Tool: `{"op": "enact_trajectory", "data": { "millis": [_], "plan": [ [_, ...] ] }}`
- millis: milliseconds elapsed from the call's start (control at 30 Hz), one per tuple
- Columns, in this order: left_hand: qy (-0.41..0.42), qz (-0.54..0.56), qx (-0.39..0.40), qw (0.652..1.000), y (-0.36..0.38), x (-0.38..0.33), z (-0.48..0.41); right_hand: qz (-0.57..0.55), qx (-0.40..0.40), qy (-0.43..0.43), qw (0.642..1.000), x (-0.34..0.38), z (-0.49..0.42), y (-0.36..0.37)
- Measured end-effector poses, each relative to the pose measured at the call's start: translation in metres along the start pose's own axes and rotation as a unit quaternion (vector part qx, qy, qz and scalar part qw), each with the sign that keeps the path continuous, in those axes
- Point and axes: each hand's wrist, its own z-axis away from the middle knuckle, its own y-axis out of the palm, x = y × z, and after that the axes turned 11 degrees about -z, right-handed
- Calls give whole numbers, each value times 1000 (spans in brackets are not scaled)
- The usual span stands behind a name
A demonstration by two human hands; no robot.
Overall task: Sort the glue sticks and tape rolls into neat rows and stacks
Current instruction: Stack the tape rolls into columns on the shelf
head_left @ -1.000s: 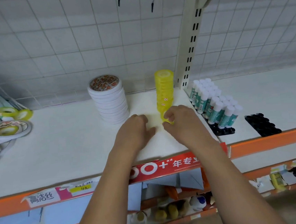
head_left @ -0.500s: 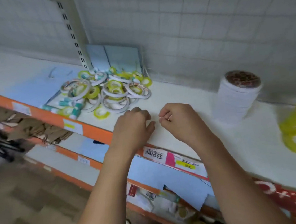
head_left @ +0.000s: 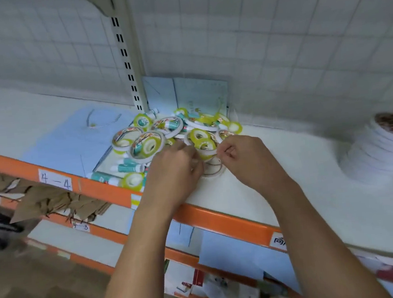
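Since half a second ago, left hand [head_left: 176,172] and right hand [head_left: 249,160] have been brought to the near edge of the tape pile [head_left: 155,133]. One yellow roll [head_left: 206,146] lies flat between the curled fingers [head_left: 190,153], nearer the left's; no grip can be confirmed.

Both hands have left the yellow tape stack and moved left along the shelf [head_left: 290,187]; now the left hand [head_left: 175,167] and the right hand [head_left: 246,158] reach the loose tape rolls [head_left: 147,144], with fingers curled among them

Shelf [head_left: 279,201] — tape pile [head_left: 147,145], glue sticks [head_left: 125,167] (stack [head_left: 383,152] right).
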Motion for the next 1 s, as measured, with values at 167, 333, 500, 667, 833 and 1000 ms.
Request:
{"op": "enact_trajectory", "data": {
  "millis": [167, 333, 500, 667, 833, 1000],
  "plan": [
    [49, 38, -7, 998, 6, 12, -28, 29, -45, 57, 997, -11, -7, -3],
    [84, 68, -16, 994, 11, 11, -47, 42, -58, 89, 993, -11, -12, -1],
    [97, 88, -24, 991, 14, 18, -61, 50, -67, 85, 993, -2, -22, 1],
    [83, 97, -23, 992, 21, 29, -67, 44, -38, 27, 998, 9, -31, 17],
    [63, 107, -11, 992, 22, 40, -69, 80, 2, 32, 996, 8, -47, 35],
    [78, 106, -18, 991, 22, 43, -73, 66, 14, 43, 997, 2, -51, 38]
  ]
}}
